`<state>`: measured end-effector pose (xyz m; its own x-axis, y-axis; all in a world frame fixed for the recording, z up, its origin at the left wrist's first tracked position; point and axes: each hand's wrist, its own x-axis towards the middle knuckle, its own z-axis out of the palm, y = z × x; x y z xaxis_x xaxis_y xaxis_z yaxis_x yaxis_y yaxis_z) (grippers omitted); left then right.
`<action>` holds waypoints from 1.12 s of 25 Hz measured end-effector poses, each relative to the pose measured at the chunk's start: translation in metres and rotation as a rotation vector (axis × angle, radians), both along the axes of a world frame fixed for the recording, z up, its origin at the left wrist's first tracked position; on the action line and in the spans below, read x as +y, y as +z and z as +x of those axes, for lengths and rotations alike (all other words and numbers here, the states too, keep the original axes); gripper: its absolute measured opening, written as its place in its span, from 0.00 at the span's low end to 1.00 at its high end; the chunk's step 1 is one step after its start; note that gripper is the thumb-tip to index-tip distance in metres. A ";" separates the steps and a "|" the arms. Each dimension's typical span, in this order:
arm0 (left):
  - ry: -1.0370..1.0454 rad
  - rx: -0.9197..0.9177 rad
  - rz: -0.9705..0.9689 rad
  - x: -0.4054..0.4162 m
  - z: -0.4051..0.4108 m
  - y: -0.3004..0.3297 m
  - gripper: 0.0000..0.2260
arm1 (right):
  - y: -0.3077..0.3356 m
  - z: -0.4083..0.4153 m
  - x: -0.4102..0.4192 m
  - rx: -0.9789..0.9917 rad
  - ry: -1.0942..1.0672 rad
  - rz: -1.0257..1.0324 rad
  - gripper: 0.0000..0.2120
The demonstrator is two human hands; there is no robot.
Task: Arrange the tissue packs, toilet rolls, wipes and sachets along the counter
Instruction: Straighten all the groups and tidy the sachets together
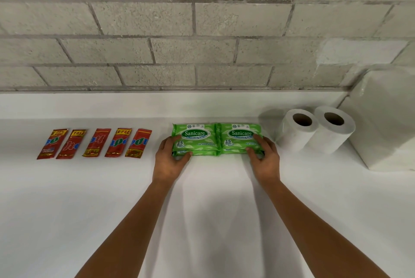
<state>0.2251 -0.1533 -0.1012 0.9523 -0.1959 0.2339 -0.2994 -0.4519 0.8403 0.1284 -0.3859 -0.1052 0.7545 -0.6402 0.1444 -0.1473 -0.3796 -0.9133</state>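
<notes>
Your left hand and right hand, fingers curled, grip two green wipes packs; five sachets left, two toilet rolls right.

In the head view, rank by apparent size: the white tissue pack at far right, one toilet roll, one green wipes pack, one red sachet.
1. White tissue pack, cut off by the frame edge.
2. Toilet roll and green wipes pack: too alike to rank.
3. Red sachet, smallest.
</notes>
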 end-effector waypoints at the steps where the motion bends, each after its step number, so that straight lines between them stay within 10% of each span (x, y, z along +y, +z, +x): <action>1: -0.014 -0.012 0.009 0.001 0.000 -0.001 0.26 | -0.001 0.000 0.000 0.009 0.003 -0.010 0.19; 28: 0.076 0.139 -0.014 0.001 0.001 0.001 0.30 | 0.000 -0.003 0.000 -0.019 -0.014 -0.032 0.21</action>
